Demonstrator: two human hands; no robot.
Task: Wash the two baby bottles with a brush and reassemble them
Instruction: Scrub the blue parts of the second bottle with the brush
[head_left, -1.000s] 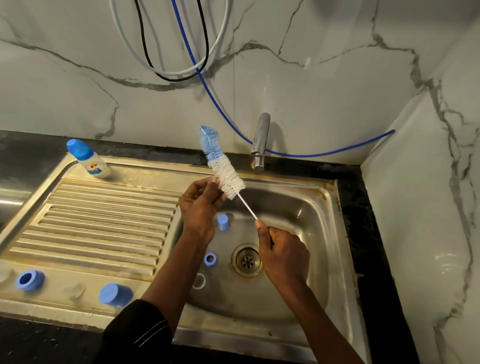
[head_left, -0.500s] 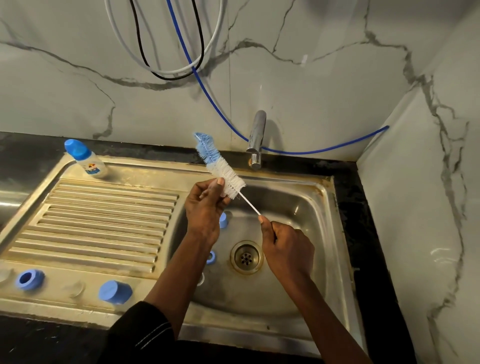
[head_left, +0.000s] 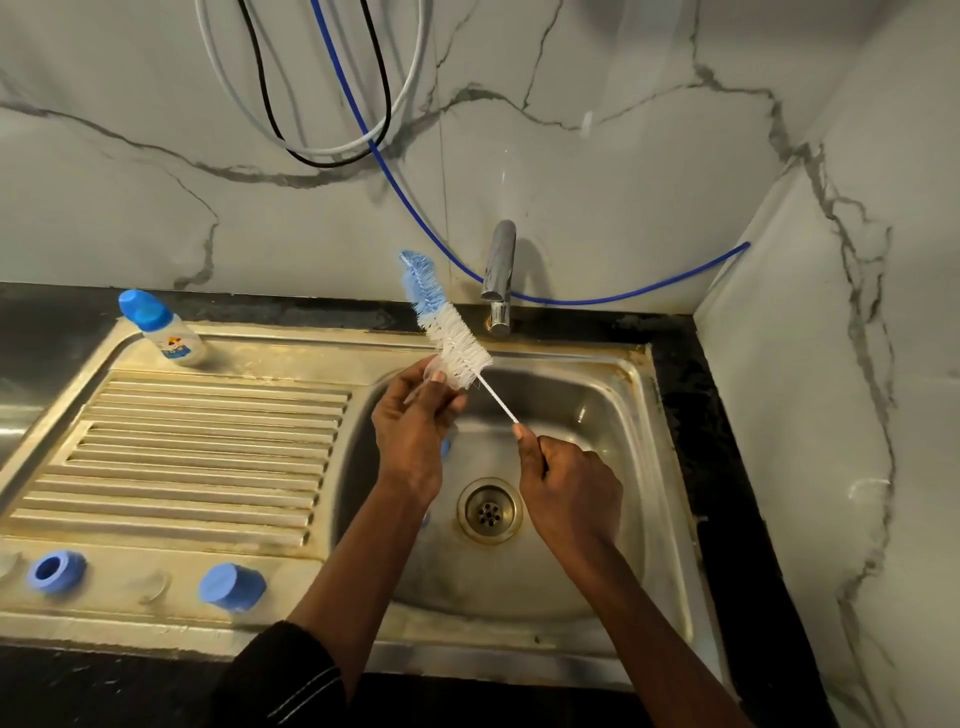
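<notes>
My right hand (head_left: 569, 493) grips the thin white wire handle of a bottle brush (head_left: 457, 348), whose white and blue bristles point up and left over the sink basin (head_left: 597, 410). My left hand (head_left: 410, 436) pinches a small clear piece (head_left: 431, 373), apparently a teat, against the lowest white bristles. A baby bottle with a blue cap (head_left: 166, 332) stands at the drainboard's back left. A blue ring (head_left: 54, 570) and a blue cap (head_left: 231, 586) lie on the front ledge. My left arm mostly hides the blue parts (head_left: 445, 448) in the basin.
The tap (head_left: 500, 275) stands just behind the brush, over the basin's back rim. The drain (head_left: 488, 511) lies between my forearms. A ribbed drainboard (head_left: 197, 452) fills the left side. Hoses and cables (head_left: 311, 130) hang on the marble wall; a side wall closes the right.
Both hands and the brush have risen slightly and stay in the same grip. My left arm now covers more of the blue parts in the basin.
</notes>
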